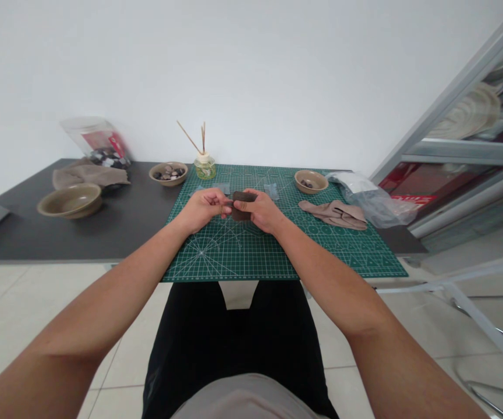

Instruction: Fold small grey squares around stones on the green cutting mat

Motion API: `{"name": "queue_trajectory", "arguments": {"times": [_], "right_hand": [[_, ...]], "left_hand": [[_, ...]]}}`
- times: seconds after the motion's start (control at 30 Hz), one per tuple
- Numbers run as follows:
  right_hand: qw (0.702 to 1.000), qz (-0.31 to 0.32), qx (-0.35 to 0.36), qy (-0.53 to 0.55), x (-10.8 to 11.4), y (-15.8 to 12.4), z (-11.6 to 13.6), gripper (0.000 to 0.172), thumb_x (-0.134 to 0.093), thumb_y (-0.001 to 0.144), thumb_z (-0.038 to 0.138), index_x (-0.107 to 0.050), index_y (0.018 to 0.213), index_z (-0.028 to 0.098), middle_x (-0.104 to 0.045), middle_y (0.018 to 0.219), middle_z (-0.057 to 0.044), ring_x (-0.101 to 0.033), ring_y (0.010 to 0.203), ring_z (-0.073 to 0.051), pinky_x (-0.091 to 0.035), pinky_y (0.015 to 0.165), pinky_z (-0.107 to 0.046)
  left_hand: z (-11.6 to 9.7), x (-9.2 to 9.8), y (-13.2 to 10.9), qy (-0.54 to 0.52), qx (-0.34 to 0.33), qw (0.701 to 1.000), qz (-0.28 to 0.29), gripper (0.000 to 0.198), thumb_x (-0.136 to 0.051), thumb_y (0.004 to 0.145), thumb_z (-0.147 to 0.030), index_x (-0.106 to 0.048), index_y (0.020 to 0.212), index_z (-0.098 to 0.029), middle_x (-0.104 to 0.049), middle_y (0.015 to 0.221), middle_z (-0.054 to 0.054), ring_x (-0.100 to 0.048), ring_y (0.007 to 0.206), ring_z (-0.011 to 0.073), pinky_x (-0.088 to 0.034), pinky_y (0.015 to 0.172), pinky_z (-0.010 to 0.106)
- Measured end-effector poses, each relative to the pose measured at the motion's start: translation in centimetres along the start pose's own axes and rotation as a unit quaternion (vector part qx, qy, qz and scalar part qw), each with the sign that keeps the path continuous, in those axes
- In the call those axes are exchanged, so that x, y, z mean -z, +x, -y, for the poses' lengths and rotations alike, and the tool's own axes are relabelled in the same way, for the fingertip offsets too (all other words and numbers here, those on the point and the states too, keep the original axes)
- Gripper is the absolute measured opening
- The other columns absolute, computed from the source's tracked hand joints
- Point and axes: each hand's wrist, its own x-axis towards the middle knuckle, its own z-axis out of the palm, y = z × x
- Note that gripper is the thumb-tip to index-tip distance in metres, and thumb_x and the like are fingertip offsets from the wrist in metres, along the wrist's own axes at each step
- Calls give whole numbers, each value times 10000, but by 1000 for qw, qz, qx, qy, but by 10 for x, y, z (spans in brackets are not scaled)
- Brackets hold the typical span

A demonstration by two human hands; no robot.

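My right hand (266, 212) is wrapped round a dark brown, rounded rectangular block (241, 214), with the thumb lying across its near face. Its exact kind is not clear. My left hand (205, 209) is closed in a pinch at the block's left edge; whatever lies between its fingertips is too small and hidden to name. Both hands are over a green cutting mat (234, 262). Behind them lie small clear plastic packets, one of them a bluish packet (271, 191). Right of my right hand, a crumpled beige cloth (336, 214) rests on the mat.
A bowl of stones (168, 181) and a reed diffuser (205, 167) stand at the back left, a smaller bowl (311, 190) at the back right. Farther left are a large bowl (71, 208), a cloth (89, 173) and a clear container (98, 137). A plastic bag (371, 201) lies right.
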Motion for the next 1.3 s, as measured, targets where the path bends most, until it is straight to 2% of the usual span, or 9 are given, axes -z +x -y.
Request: {"name": "queue_trajectory", "arguments": {"times": [0.1,0.23,0.37,0.53,0.73,0.97,1.17,1.3], "right_hand": [[1000,-5,0,-8,0,0,1,509,-935,489,434,-569,765,211,-643,734,46,-636,689,-146,-533,678,-312],[1000,-26,6,-6,0,1,1,476,-931,505,409,-584,765,213,-638,736,51,-615,687,-131,-512,679,-289],[1000,-17,-5,6,0,2,-1,464,-926,515,400,-625,812,208,-666,785,31,-632,741,-145,-522,721,-300],[998,-17,-5,-60,2,3,-5,429,-915,524,403,-632,767,191,-655,731,40,-603,685,-128,-495,676,-276],[992,-33,10,-123,1,0,-2,395,-894,540,408,-630,738,189,-636,684,48,-570,646,-115,-445,624,-250],[994,-46,-10,-99,0,0,0,418,-898,520,401,-606,734,194,-637,681,47,-585,649,-124,-458,640,-266],[988,-43,7,-150,-3,-3,3,426,-894,528,436,-608,724,189,-613,653,52,-545,620,-109,-427,607,-251],[990,-49,9,-133,-4,-4,4,445,-898,518,447,-602,729,190,-618,660,50,-546,623,-111,-434,608,-253]], "left_hand": [[0,0,0,-22,4,1000,4,391,-887,575,-348,-552,667,-168,-624,579,-22,-574,504,100,-471,510,239],[1,2,1,-17,-14,1000,-12,343,-842,639,-331,-546,726,-179,-623,583,-27,-587,521,113,-481,530,249],[4,6,1,80,-28,996,-37,230,-783,648,-237,-574,715,-171,-594,550,-39,-557,514,103,-439,530,230],[6,8,-1,176,-28,984,-28,96,-691,628,-178,-617,684,-154,-574,577,-43,-490,516,75,-376,519,209],[7,8,-1,188,-18,982,-15,107,-698,637,-212,-641,703,-150,-595,591,-30,-507,533,87,-392,533,216],[10,9,0,179,-16,983,-18,144,-727,666,-262,-679,745,-152,-600,589,-29,-505,524,85,-390,528,214],[11,9,-1,213,-13,977,-6,79,-695,655,-216,-667,694,-152,-604,589,-31,-511,535,84,-387,525,208],[11,10,0,203,-17,979,-21,92,-707,664,-233,-688,710,-155,-603,584,-33,-509,532,83,-388,530,212]]}}
